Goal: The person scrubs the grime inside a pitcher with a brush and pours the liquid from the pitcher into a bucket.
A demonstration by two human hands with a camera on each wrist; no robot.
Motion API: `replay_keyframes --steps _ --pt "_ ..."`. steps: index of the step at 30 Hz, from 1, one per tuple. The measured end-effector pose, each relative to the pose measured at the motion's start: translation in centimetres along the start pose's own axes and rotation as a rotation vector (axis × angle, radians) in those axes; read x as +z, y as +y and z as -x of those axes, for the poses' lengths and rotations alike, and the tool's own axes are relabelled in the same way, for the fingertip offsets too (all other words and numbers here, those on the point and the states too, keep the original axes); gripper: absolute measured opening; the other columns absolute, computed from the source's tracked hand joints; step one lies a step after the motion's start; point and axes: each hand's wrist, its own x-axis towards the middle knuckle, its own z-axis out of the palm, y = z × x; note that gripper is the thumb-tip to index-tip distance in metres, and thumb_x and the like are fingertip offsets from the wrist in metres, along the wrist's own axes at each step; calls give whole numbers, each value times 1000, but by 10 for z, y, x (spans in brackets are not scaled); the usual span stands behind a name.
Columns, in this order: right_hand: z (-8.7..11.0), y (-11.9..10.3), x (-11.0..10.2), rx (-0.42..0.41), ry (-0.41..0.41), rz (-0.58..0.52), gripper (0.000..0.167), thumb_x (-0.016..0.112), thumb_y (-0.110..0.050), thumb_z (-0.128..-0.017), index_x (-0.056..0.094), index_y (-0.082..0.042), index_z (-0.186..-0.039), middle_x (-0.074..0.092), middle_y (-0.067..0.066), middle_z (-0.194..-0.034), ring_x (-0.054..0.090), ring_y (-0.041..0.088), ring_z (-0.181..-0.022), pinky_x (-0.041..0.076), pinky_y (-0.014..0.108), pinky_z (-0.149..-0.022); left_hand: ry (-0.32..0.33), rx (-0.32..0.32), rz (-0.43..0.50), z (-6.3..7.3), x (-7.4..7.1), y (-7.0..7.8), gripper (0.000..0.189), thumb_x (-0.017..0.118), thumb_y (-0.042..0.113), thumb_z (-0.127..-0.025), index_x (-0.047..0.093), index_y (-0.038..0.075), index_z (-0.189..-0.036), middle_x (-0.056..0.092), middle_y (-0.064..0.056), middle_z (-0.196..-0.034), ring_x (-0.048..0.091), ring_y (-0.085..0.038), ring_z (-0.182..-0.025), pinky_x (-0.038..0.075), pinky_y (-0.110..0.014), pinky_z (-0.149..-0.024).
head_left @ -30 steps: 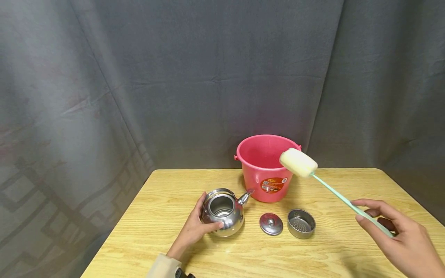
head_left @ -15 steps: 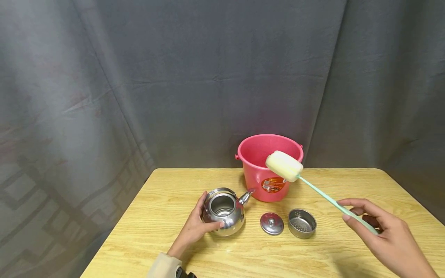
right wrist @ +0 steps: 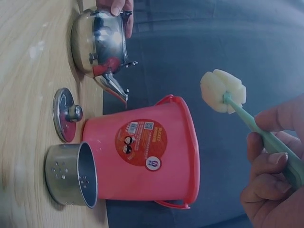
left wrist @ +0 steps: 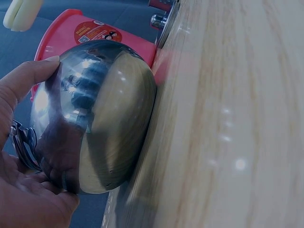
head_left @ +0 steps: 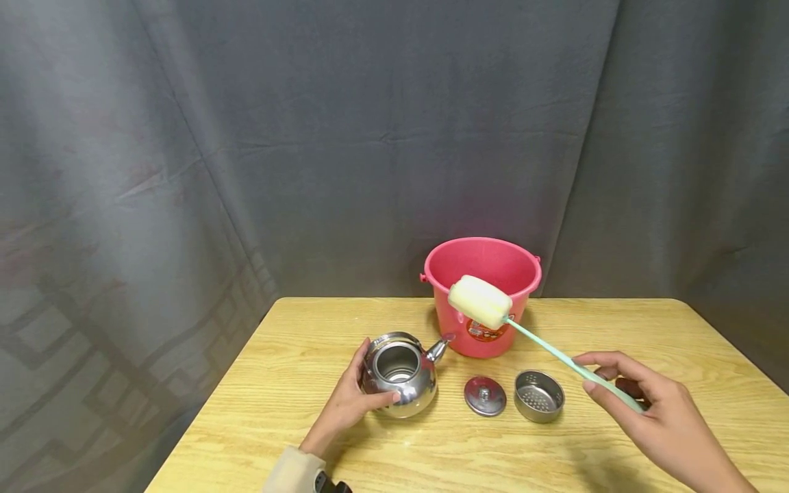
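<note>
A shiny steel teapot point(head_left: 407, 394) stands lidless on the table, its spout toward the bucket. My left hand point(head_left: 348, 404) grips it from the left, thumb on the near side and fingers round the back; the left wrist view shows the teapot's side point(left wrist: 95, 118) close up. In my right hand point(head_left: 653, 404) I hold a sponge brush by its green handle point(head_left: 555, 352). Its pale yellow sponge head point(head_left: 481, 301) is in the air, in front of the bucket's rim in the head view and apart from the teapot. Fingers and thumb curl round the handle point(right wrist: 280, 152) in the right wrist view.
A pink bucket point(head_left: 446, 311) with a red label stands behind the teapot. The steel lid point(head_left: 485, 397) lies right of the teapot, knob up. Beside it sits a perforated steel strainer point(head_left: 539, 397). A grey curtain point(head_left: 394, 150) hangs behind the wooden table point(head_left: 308, 329).
My right hand has moved left, carrying the sponge brush from the bucket's right side across its front and slightly lower. The left hand and teapot stay in place.
</note>
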Motion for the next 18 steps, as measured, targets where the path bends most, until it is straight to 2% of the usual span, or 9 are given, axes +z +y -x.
replay_keyframes --steps 6,18 --pt "1 -1 10 -32 -23 -33 34 73 0 -84 67 -19 -111 59 -7 -78 46 9 -49 33 26 -45 2 0 -5 0 0 0 111 87 15 -69 17 7 -155 30 -25 -151 31 -39 -137 16 -55 -112" --pt "-2 -3 28 -14 -96 -51 29 73 -7 -87 66 -25 -108 59 -9 -75 46 9 -49 36 24 -45 3 10 25 0 1 -1 111 87 13 -69 16 6 -155 29 -25 -152 30 -38 -137 16 -52 -113"
